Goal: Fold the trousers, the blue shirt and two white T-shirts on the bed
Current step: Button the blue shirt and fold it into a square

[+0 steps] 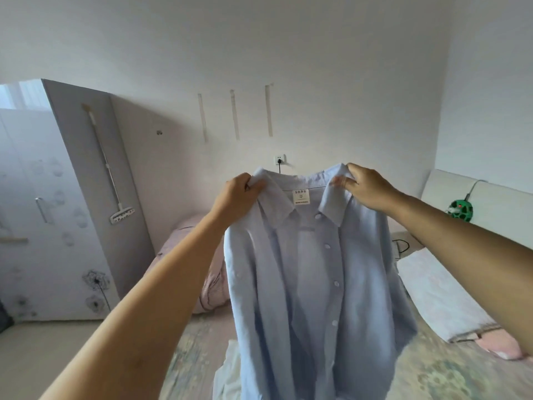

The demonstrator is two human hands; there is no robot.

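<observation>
The blue shirt [311, 284] hangs in the air in front of me, its buttoned front and collar label facing me. My left hand [239, 197] pinches its left shoulder beside the collar. My right hand [366, 187] pinches the right shoulder at the collar. The shirt's hem drops out of the frame at the bottom. A white garment [229, 370] lies on the bed under the shirt, mostly hidden by it. The trousers are not visible.
The bed [432, 368] has a pale patterned cover. A pink quilt [212, 284] is bunched at its far left, a white pillow [441, 295] lies on the right. A wardrobe [57, 212] stands at the left, a green ball-shaped object [460, 209] sits by the headboard.
</observation>
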